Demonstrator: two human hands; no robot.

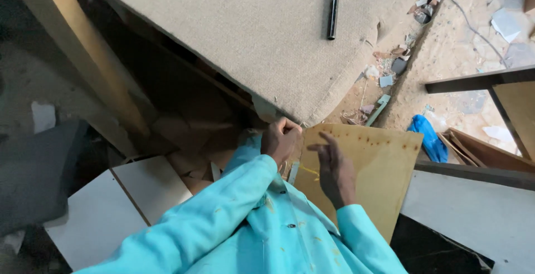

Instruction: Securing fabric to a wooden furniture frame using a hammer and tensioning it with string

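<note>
Grip: the left hand (282, 139) is closed in a fist on the lower edge of the beige upholstered panel (262, 34), at the corner where the fabric wraps under. What lies inside the fist cannot be made out. The right hand (334, 168) holds nothing; its fingers are spread and slightly curled, hovering just above the tan plywood sheet (379, 168).

Risk assessment:
- The panel leans at a tilt over a dark cavity. A hard pull at the corner would probably shift it toward the person.
- The fabric at the corner already looks loose; further tension could tear it.
- The black rod (333, 4) lies unsecured on the sloped fabric and could roll off if the panel is jolted.
- The plywood sheet rests on stacked white boards (111, 207) and may slide under load.

Pose: both forearms, in turquoise sleeves (223, 218), extend forward from the body. The left wrist is bent inward at the panel edge; the right palm faces left, toward the other hand.
</note>
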